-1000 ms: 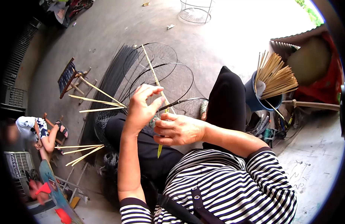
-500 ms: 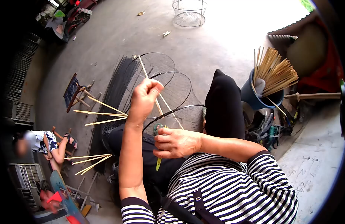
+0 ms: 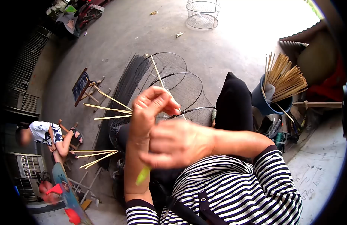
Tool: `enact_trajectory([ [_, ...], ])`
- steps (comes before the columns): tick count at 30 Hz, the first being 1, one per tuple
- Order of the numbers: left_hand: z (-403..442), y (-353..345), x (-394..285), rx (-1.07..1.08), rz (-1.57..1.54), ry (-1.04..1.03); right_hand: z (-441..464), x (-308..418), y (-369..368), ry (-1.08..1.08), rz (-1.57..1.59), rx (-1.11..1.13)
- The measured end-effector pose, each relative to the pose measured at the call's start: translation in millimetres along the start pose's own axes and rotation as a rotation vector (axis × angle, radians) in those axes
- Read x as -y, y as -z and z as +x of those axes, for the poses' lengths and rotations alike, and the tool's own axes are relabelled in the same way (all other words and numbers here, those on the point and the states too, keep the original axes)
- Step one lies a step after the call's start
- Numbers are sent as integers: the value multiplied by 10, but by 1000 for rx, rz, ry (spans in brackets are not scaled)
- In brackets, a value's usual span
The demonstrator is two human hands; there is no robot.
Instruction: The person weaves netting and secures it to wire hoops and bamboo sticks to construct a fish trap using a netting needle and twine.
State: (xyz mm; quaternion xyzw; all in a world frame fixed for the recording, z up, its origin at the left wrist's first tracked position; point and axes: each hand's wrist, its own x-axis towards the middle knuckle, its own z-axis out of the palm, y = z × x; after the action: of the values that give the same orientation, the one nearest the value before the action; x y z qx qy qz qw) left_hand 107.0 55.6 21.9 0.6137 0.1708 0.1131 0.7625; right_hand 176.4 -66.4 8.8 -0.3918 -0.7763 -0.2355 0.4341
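My left hand (image 3: 152, 105) is raised over the net cage, its thumb and fingers pinched together close to a pale stick (image 3: 155, 67). What lies between those fingertips is too small to make out. Crossing in front of the left wrist, my right hand (image 3: 179, 142) is blurred by motion. Its curled fingers hold a yellow-green netting needle (image 3: 143, 175), whose pointed end sticks out below. Black hoops covered in fine mesh form the net cage (image 3: 184, 80) in front of my knees. Both hands partly hide its near hoop.
Pale sticks (image 3: 106, 107) jut out left of my lap beside dark rods (image 3: 124, 80). A blue bucket (image 3: 261, 99) of sticks stands right. Another wire cage (image 3: 202, 17) is on the floor ahead. A person (image 3: 49, 137) sits at left near a small stool (image 3: 83, 86).
My right hand has moved left and up, across the left wrist, carrying the netting needle. My left hand has lowered, fingers now nearer the close hoop. The whole view has shifted slightly.
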Motion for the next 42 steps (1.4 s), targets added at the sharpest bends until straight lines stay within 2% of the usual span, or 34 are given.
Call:
enact_trajectory([
  [1, 45, 115, 236, 67, -57, 16, 35, -159, 43, -84, -13, -159],
  [2, -36, 61, 268, 43, -178, -62, 28, -332, 122, -201, -109, -99],
  [3, -117, 6, 300, 28, -298, -142, 28, -488, 153, -378, -211, -154],
  [4, -78, 80, 331, 78, -262, -45, -74, -698, 127, -546, -215, -147],
  [5, -86, 121, 323, 35, -314, -70, -185, -825, 133, -669, -299, -12],
  [6, -60, 217, 322, 30, -324, -102, -330, -895, 105, -754, -253, 145],
  [8, -28, 402, 340, -11, -344, -60, -585, -875, 72, -656, -185, 386],
  [9, -17, 472, 363, 30, -474, -67, -640, -811, 80, -600, -126, 397],
  [10, -32, 475, 353, -36, -434, -40, -665, -733, 85, -548, -66, 408],
  [11, -27, 494, 375, -52, -442, -47, -708, -712, 61, -490, 70, 348],
  [14, 20, 440, 412, -92, -277, -46, -660, -589, 38, -587, 367, 200],
  [16, 98, 273, 522, -168, -197, -59, -480, -445, 9, -884, 636, -39],
  [17, 137, 201, 562, -160, -261, -37, -461, -456, -114, -890, 708, -189],
  [18, 157, 168, 589, -154, -325, -17, -419, -471, -143, -1025, 656, -216],
  [20, 161, 228, 671, -99, -274, -49, -442, -653, -271, -912, 196, -239],
  [22, 178, 249, 677, -49, -201, -91, -390, -643, -220, -872, 398, -447],
  [23, 161, 231, 658, -35, -162, -115, -303, -582, -187, -932, 569, -604],
  [24, 119, 203, 642, -23, -124, -132, -259, -595, -45, -955, 445, -530],
  [26, 70, 188, 561, -63, -12, -197, -366, -738, 29, -1087, 208, -178],
  [28, 41, 208, 497, -96, 126, -317, -604, -854, 49, -782, -391, 354],
  [29, 34, 280, 532, -158, 267, -280, -730, -860, 38, -693, -297, 381],
  [30, 29, 324, 539, -164, 268, -269, -836, -840, 50, -658, -130, 392],
  [32, 36, 386, 545, -162, 278, -240, -835, -759, 102, -633, -75, 443],
  [35, 80, 377, 542, -131, 162, -170, -833, -687, 83, -646, 141, 326],
  [37, 151, 396, 645, -31, -6, -134, -731, -562, -30, -875, 501, 49],
  [38, 174, 359, 690, -17, 44, -176, -662, -507, -124, -956, 672, -131],
  [39, 195, 309, 738, -68, 80, -151, -702, -508, -248, -1037, 659, -188],
  [40, 206, 280, 778, -119, 115, -125, -694, -545, -242, -1038, 397, -107],
  [42, 204, 311, 821, -193, 544, -316, -454, -552, -65, -1052, 383, -151],
])
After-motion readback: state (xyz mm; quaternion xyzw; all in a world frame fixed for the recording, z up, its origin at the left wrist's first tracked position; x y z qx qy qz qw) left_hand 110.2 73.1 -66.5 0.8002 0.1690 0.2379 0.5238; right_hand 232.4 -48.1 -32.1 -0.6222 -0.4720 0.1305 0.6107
